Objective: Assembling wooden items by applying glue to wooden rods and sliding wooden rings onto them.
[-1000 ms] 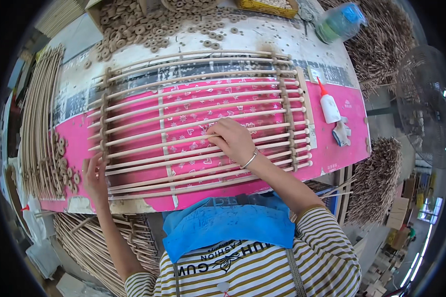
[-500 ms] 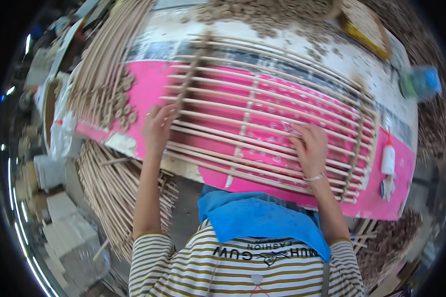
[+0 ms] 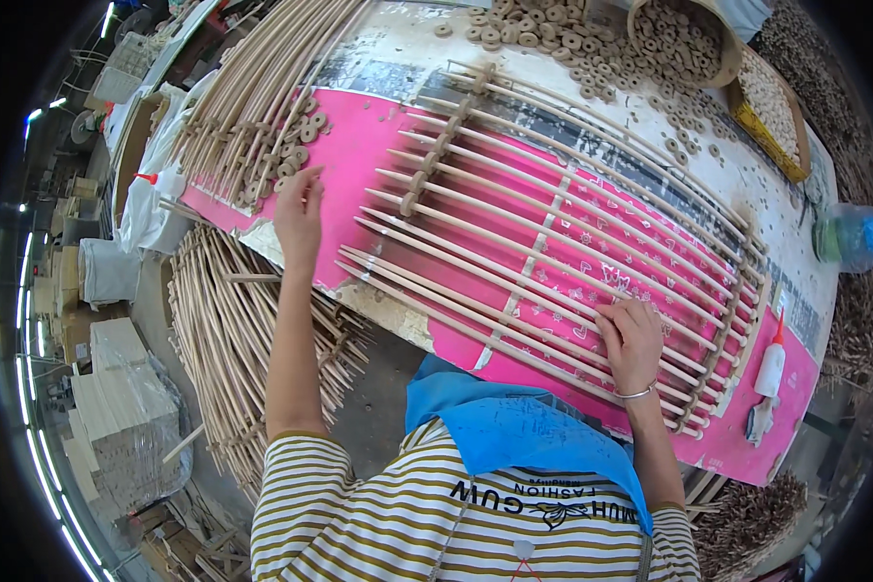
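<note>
Probably light, stiff and roll-prone, the rods [image 3: 436,253] lie across the worktop [image 3: 354,145]; best held mid-shaft, where the right hand [image 3: 633,339] pinches one, left hand [image 3: 299,213] loosely spread beside the rings [image 3: 299,155].

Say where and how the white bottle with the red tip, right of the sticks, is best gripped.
Probably around the body of the white bottle, below its narrow red tip, from its right with the right hand. The body is the broadest part, the sticks lie on its left, and a rag sits by its base. Whether it stands or lies is unclear.
</note>
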Demonstrator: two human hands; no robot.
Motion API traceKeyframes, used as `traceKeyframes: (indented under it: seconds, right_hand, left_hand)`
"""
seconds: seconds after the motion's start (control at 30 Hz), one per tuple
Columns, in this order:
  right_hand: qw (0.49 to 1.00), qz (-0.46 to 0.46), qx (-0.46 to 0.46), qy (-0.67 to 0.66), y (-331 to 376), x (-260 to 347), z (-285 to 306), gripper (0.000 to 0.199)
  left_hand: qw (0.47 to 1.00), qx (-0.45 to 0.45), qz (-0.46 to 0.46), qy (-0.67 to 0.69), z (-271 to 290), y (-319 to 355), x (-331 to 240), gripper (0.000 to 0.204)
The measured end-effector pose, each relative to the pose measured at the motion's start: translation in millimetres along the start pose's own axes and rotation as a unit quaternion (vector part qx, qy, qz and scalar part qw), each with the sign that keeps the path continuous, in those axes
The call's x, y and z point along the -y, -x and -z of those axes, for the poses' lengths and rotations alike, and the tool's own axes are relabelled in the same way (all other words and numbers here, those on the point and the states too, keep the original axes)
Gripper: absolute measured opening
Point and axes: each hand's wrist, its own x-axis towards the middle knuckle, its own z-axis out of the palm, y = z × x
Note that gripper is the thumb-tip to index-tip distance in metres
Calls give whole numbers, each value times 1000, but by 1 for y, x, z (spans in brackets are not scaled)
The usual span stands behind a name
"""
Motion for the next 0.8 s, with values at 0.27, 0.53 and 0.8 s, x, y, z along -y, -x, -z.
traceKeyframes:
  seconds: [0.27,0.53,0.8]
  right_hand:
    - [996,-41,-8,-77,3,4,1,7]
    - [994,-48,2,-95,3,6,4,8]
    - [995,-30,-12,-98,-3,7,6,8]
  left_hand:
    - [992,-2,20,-128,20,-24,48,30]
    - [945,112,35,-304,20,-4,48,40]
    - [875,91,318,353,28,-4,21,29]
